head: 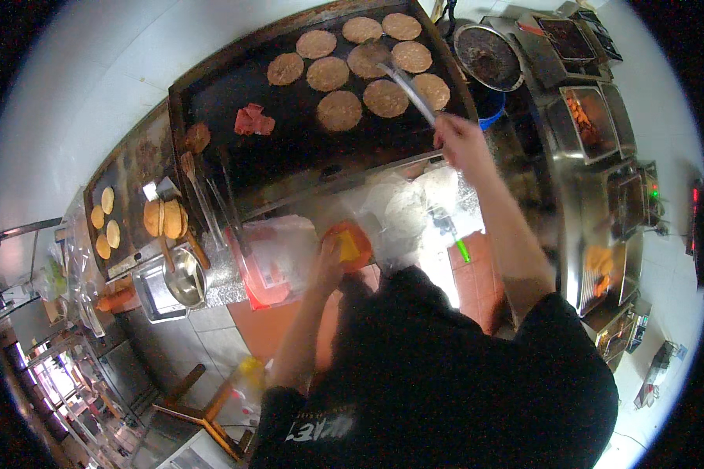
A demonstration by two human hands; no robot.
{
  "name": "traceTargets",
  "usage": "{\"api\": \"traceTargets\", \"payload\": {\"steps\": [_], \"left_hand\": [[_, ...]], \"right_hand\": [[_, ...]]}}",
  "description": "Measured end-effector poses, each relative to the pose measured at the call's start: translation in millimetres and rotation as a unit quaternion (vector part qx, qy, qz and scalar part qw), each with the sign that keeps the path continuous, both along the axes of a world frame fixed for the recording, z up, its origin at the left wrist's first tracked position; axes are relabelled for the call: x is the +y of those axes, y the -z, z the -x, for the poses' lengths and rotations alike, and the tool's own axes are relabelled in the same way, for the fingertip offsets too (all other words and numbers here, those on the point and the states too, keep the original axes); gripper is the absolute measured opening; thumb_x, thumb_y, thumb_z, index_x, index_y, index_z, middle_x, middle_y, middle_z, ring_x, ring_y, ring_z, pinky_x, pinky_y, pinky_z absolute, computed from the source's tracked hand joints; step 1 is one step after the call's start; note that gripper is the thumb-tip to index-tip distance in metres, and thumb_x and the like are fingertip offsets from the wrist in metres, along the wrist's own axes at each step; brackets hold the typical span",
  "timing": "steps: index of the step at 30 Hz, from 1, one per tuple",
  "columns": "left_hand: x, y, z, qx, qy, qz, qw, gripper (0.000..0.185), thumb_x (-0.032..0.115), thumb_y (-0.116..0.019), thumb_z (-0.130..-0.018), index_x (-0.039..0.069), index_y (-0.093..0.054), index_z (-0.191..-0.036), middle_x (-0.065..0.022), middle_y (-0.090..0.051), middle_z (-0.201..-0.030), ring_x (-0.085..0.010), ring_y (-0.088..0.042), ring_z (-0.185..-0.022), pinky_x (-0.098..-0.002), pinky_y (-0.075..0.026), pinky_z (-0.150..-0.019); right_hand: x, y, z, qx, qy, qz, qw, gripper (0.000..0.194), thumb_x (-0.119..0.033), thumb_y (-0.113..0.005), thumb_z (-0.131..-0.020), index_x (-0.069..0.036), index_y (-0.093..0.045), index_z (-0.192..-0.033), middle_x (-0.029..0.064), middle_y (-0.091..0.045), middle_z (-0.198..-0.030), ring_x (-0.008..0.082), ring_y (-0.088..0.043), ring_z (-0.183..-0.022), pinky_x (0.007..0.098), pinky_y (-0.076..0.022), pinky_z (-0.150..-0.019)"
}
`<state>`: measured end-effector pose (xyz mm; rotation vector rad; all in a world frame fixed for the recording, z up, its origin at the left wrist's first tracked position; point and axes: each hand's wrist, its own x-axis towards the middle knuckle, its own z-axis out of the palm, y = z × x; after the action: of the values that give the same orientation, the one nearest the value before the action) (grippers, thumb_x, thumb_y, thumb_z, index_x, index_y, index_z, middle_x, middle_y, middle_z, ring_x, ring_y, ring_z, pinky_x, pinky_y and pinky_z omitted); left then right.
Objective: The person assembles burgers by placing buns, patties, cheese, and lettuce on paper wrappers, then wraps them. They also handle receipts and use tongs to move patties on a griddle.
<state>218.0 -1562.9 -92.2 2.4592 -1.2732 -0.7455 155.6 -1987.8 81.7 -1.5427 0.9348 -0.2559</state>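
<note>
My right hand (462, 140) grips the metal handle of a turner (410, 94). Its blurred head lies over one of several round patties (333, 110) on a large dark griddle (223, 70). Close to my body, my left hand (327, 264) holds an orange container (359, 234) with something yellow inside; motion blur hides the finger details. Left of the patties, a small pile of pink sliced meat (255, 119) sits on the griddle. A clear plastic bag of pink-red food (270, 264) lies on the counter beside my left hand.
Tongs (195, 187) rest at the griddle's left edge. Farther left are buns (164, 218), a metal bowl (185, 278) and a second griddle (135, 158) with small flat rounds. A large round pan (488, 57) and metal food trays (592, 123) line the right side. A green-handled utensil (462, 251) lies in front.
</note>
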Motion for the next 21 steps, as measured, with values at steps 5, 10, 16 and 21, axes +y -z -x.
{"api": "traceTargets", "payload": {"steps": [5, 10, 16, 21], "left_hand": [[10, 17, 9, -0.065, 0.014, 0.043, 0.997, 0.042, 0.009, -0.064, -0.089, 0.002, -0.062, -0.130, -0.0232, -0.052, -0.149, -0.0398, -0.043, -0.146, -0.0482, -0.046, -0.115], [11, 15, 11, -0.058, -0.012, 0.025, 0.998, 0.028, 0.018, -0.064, -0.094, 0.004, -0.062, -0.117, -0.0248, -0.057, -0.140, -0.0383, -0.047, -0.144, -0.0492, -0.046, -0.113], [0, -14, 14, -0.140, 0.027, 0.029, 0.989, 0.044, 0.027, -0.067, -0.094, 0.005, -0.060, -0.131, -0.0216, -0.051, -0.147, -0.0447, -0.047, -0.140, -0.0545, -0.046, -0.111], [-10, -16, 14, -0.110, -0.007, 0.044, 0.993, 0.037, 0.023, -0.068, -0.089, 0.007, -0.066, -0.122, -0.0196, -0.051, -0.145, -0.0467, -0.047, -0.138, -0.0561, -0.046, -0.110]], "right_hand": [[-101, 7, -56, 0.009, -0.011, -0.031, 0.999, 0.039, -0.037, -0.068, -0.102, -0.001, -0.071, -0.118, 0.0004, -0.057, -0.066, 0.0085, -0.043, -0.044, 0.0277, -0.0291, -0.039], [-138, 36, -94, -0.002, -0.016, -0.110, 0.994, 0.038, -0.036, -0.071, -0.100, -0.003, -0.072, -0.119, 0.0003, -0.059, -0.067, 0.0088, -0.044, -0.046, 0.0283, -0.0289, -0.039], [-144, 53, -115, -0.025, -0.019, -0.075, 0.997, 0.036, -0.035, -0.073, -0.098, -0.004, -0.072, -0.117, 0.0022, -0.064, -0.076, 0.0082, -0.046, -0.048, 0.0268, -0.0310, -0.040], [-138, 48, -121, 0.008, 0.019, -0.095, 0.995, 0.039, -0.035, -0.074, -0.097, -0.003, -0.072, -0.119, 0.0019, -0.062, -0.071, 0.0084, -0.043, -0.045, 0.0270, -0.0307, -0.040]]}}
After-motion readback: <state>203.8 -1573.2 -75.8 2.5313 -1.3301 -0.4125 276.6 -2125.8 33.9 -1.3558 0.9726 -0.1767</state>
